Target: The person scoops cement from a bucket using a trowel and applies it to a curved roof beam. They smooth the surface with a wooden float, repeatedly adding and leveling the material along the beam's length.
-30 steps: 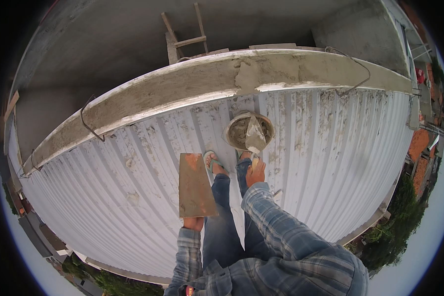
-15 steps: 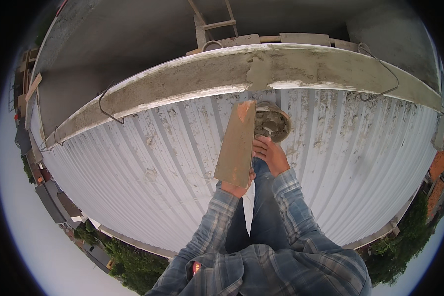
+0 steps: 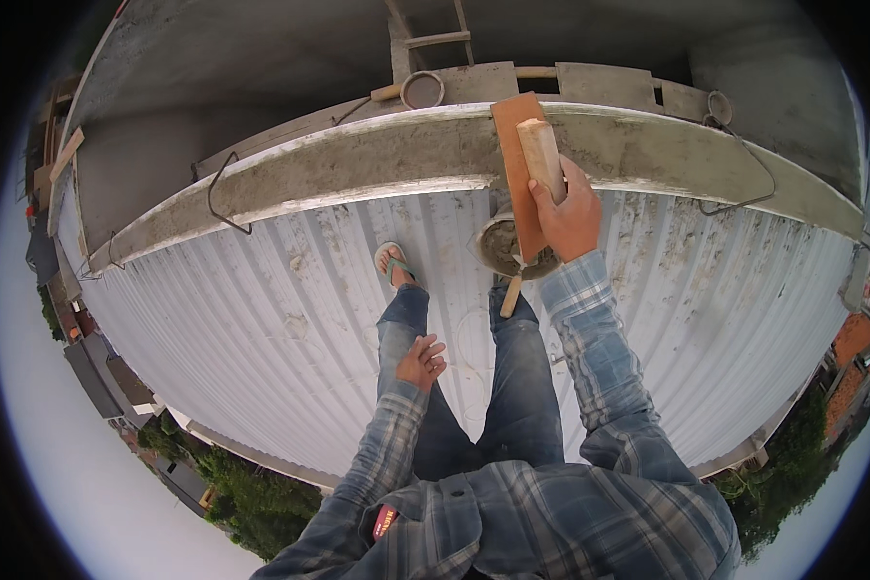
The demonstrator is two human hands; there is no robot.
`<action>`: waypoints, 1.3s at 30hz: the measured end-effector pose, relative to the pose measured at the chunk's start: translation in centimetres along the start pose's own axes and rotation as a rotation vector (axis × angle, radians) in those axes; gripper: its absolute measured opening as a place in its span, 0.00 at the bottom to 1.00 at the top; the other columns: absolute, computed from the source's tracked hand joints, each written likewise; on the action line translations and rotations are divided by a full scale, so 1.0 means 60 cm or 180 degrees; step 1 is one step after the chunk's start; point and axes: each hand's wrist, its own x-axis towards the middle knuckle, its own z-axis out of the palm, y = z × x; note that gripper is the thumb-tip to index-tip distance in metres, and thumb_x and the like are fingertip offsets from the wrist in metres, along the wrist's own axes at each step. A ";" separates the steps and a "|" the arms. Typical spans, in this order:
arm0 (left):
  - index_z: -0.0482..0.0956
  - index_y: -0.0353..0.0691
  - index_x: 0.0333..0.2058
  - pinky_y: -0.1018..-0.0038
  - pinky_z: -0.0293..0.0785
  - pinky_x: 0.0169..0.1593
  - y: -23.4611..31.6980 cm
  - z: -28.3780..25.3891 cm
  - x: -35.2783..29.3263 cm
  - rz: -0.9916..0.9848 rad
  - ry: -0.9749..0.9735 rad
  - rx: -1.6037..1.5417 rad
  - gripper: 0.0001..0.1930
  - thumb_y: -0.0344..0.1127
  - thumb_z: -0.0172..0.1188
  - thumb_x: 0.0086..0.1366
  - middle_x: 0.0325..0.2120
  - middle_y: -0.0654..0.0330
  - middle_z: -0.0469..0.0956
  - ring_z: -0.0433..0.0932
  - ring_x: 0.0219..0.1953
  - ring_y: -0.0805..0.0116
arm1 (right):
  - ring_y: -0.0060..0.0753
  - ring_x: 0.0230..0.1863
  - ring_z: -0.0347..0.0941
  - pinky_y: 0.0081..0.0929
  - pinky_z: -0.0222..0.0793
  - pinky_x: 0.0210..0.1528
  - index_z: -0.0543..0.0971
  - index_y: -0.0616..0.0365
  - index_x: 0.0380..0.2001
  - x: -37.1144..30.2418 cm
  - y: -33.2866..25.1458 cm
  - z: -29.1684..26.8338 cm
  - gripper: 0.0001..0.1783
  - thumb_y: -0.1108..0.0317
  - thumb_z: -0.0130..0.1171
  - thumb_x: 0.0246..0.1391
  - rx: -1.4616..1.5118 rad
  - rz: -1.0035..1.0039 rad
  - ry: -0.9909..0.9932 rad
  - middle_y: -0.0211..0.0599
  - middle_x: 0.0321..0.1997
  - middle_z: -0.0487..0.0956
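The person's right hand (image 3: 572,215) is wrapped around the pale wooden block handle (image 3: 539,150) of a flat, orange-brown rectangular float (image 3: 508,130), whose far end lies over the grey concrete beam (image 3: 358,166); whether its face presses on the beam cannot be told. The left hand (image 3: 421,363) is empty, fingers loosely spread above the left thigh. Below the float, partly hidden by it, a round bucket of wet grey mortar (image 3: 500,244) stands on white corrugated roofing (image 3: 338,319), with a wooden-handled trowel (image 3: 511,296) leaning out of it.

If the float tilts, its edge could gouge the beam's surface. A low pull might catch the trowel or tip the bucket, which sits close to the right leg. The mortar-spattered ribs could also make the green-strapped sandal (image 3: 396,263) slip.
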 end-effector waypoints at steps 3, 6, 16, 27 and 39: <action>0.71 0.39 0.55 0.70 0.74 0.44 0.073 -0.062 -0.042 0.0276 0.0149 -0.0006 0.24 0.53 0.46 0.72 0.36 0.63 0.78 0.74 0.31 0.73 | 0.57 0.48 0.73 0.46 0.70 0.51 0.73 0.62 0.52 0.025 0.000 0.057 0.25 0.64 0.60 0.52 -0.0535 0.0083 0.0199 0.52 0.47 0.76; 0.71 0.40 0.55 0.71 0.73 0.43 0.146 -0.120 -0.048 0.0438 0.0208 0.0062 0.24 0.52 0.46 0.72 0.35 0.64 0.77 0.74 0.30 0.74 | 0.56 0.48 0.73 0.46 0.70 0.50 0.73 0.63 0.52 0.027 -0.015 0.119 0.24 0.64 0.58 0.53 -0.0962 0.0418 0.0278 0.52 0.46 0.76; 0.71 0.41 0.56 0.72 0.72 0.43 0.333 -0.358 0.004 0.0545 0.0400 0.0158 0.24 0.53 0.47 0.71 0.35 0.65 0.76 0.71 0.31 0.75 | 0.56 0.47 0.75 0.44 0.71 0.51 0.74 0.66 0.51 -0.001 -0.201 0.327 0.26 0.61 0.61 0.51 -0.0750 0.0419 0.0059 0.55 0.46 0.78; 0.71 0.40 0.56 0.72 0.73 0.39 0.394 -0.566 0.012 0.0231 0.1015 0.0349 0.26 0.53 0.50 0.69 0.35 0.62 0.77 0.72 0.29 0.74 | 0.55 0.50 0.73 0.43 0.69 0.54 0.75 0.62 0.50 0.001 -0.236 0.403 0.25 0.63 0.62 0.50 -0.0897 0.0661 0.0622 0.52 0.48 0.77; 0.71 0.40 0.56 0.73 0.73 0.38 0.420 -0.462 0.005 0.0434 0.1009 0.1147 0.26 0.53 0.52 0.67 0.37 0.60 0.77 0.71 0.28 0.73 | 0.51 0.49 0.69 0.42 0.68 0.51 0.70 0.56 0.45 0.047 -0.109 0.223 0.21 0.68 0.61 0.47 -0.1614 0.0779 0.0781 0.45 0.43 0.71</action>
